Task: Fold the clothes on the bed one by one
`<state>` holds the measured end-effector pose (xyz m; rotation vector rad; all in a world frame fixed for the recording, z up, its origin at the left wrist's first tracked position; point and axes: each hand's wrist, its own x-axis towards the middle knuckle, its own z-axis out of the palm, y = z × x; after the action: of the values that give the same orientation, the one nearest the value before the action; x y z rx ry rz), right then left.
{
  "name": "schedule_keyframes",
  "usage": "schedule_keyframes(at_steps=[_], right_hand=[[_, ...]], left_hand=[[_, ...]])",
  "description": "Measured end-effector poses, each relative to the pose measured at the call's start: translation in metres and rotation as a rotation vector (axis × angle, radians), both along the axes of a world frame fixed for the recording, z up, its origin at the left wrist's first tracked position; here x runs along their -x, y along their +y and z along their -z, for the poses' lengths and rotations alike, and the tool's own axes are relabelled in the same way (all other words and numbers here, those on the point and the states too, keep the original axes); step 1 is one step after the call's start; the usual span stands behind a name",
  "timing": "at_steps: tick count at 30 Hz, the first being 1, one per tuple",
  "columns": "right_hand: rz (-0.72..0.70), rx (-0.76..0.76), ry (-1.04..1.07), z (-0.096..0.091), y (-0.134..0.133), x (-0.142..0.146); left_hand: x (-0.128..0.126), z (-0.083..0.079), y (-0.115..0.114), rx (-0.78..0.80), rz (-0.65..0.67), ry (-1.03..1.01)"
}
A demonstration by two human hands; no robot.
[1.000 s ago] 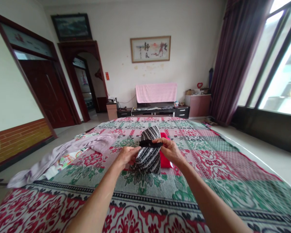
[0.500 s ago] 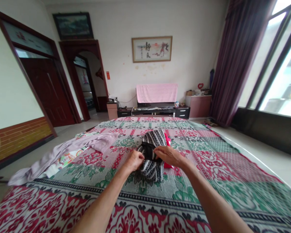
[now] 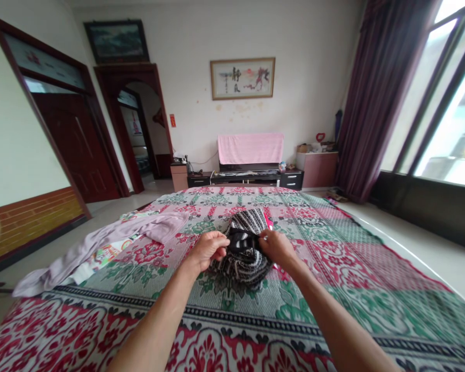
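Note:
A bundled black-and-white striped knit garment (image 3: 242,271) rests on the patterned bedspread (image 3: 294,310). Across its middle runs a black band (image 3: 240,233), stretched into an open loop with the striped cloth bunched around it. My left hand (image 3: 210,248) is closed in a pinch on the left end of this band. At the opposite end, my right hand (image 3: 276,247) has its fingers curled over the band. Part of a red-and-white cloth (image 3: 269,218) peeks out behind the garment on the right; most of it is hidden.
To the left lies a pale lilac garment (image 3: 101,238) over a white printed one (image 3: 112,249), spread towards the bed's edge. Beyond the bed stand a low black cabinet (image 3: 292,180) and a screen draped with a pink cloth (image 3: 251,149). A purple curtain (image 3: 375,113) hangs at right.
My hands have moved apart, the left one outward and slightly up, the right one outward. The black band is now pulled wider, and the striped cloth below it has spread out.

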<state>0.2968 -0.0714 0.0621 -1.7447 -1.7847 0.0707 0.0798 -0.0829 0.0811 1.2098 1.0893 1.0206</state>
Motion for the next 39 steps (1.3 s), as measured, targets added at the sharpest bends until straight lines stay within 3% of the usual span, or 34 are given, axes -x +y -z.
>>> schedule_keyframes(at_steps=[3,8,11,15,20,24,27,30,34,37,39], right_hand=[[-0.044,-0.083,0.225,-0.013,-0.001,-0.001],[-0.161,-0.152,0.716,-0.038,-0.009,-0.005],[-0.175,-0.24,0.783,-0.044,-0.012,-0.008],[-0.216,-0.271,0.802,-0.045,-0.012,-0.007],[-0.543,-0.172,0.912,-0.054,-0.025,0.012],[-0.773,-0.084,0.776,-0.063,-0.041,0.027],[-0.734,-0.117,0.763,-0.064,-0.04,0.028],[-0.545,-0.204,0.834,-0.054,-0.026,0.019],[-0.221,-0.227,0.739,-0.027,-0.001,-0.001],[-0.078,-0.173,0.531,-0.006,0.008,-0.009],[-0.045,-0.144,0.395,0.006,0.01,-0.009]], left_hand=[[0.002,-0.006,0.0,0.016,-0.052,-0.141],[0.013,-0.02,0.002,-0.086,-0.188,-0.328],[0.025,-0.024,0.004,-0.162,-0.24,-0.336],[0.034,-0.028,0.003,-0.314,-0.213,-0.167],[0.02,-0.037,-0.011,-0.482,-0.106,0.149],[0.006,-0.04,-0.018,-0.633,-0.121,0.348],[0.006,-0.049,-0.015,-0.703,-0.187,0.473],[0.012,-0.079,-0.004,-0.78,-0.269,0.647],[0.019,-0.146,0.016,-0.888,-0.404,0.863],[0.022,-0.192,0.03,-1.018,-0.59,0.824],[0.025,-0.214,0.038,-1.127,-0.733,0.753]])
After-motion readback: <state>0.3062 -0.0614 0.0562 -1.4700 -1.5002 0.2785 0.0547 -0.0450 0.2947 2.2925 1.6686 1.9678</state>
